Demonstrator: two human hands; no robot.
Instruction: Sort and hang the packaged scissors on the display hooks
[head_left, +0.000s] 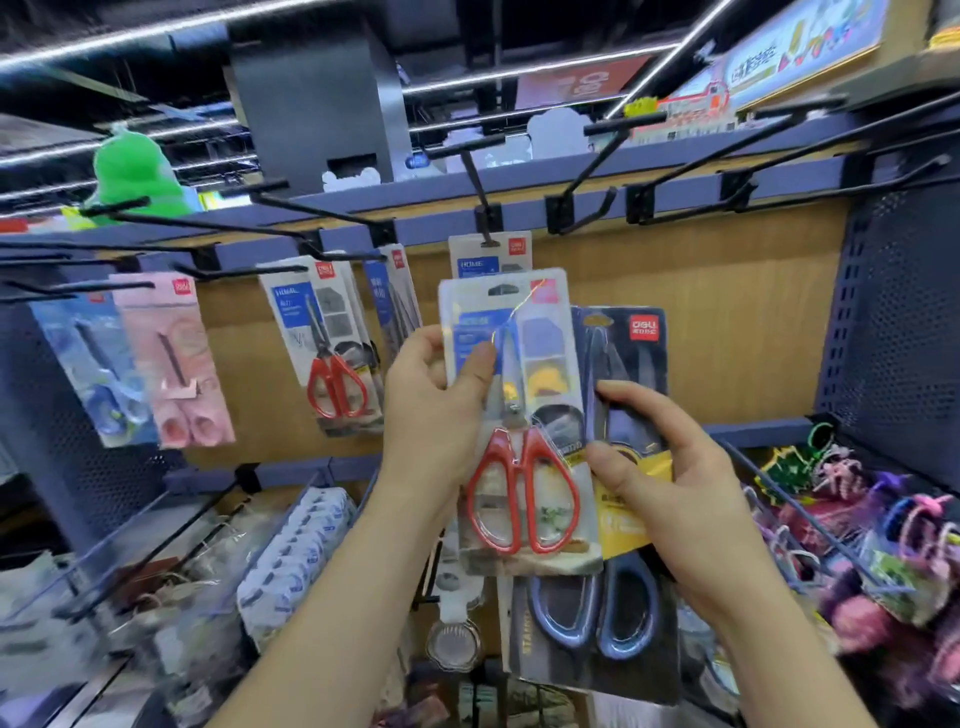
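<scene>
My left hand (434, 410) grips the left edge of a clear pack of red-handled scissors (519, 431), thumb across its front. My right hand (660, 483) holds a dark pack of blue-handled scissors (613, 597) that lies behind the red pack; its thumb also touches the red pack's right edge. Both packs are held upright in front of the display hooks (480, 182). A matching white pack (491, 254) hangs on the hook straight ahead. More packs hang to the left: red-handled scissors (332, 353), a pink pack (174, 364) and a blue pack (96, 374).
Several bare black hooks (597, 171) jut out from the blue rail at upper right. A dark perforated panel (893, 312) closes the right side. Bins of twine and tape (291, 551) sit below left, colourful hair ties (883, 530) below right.
</scene>
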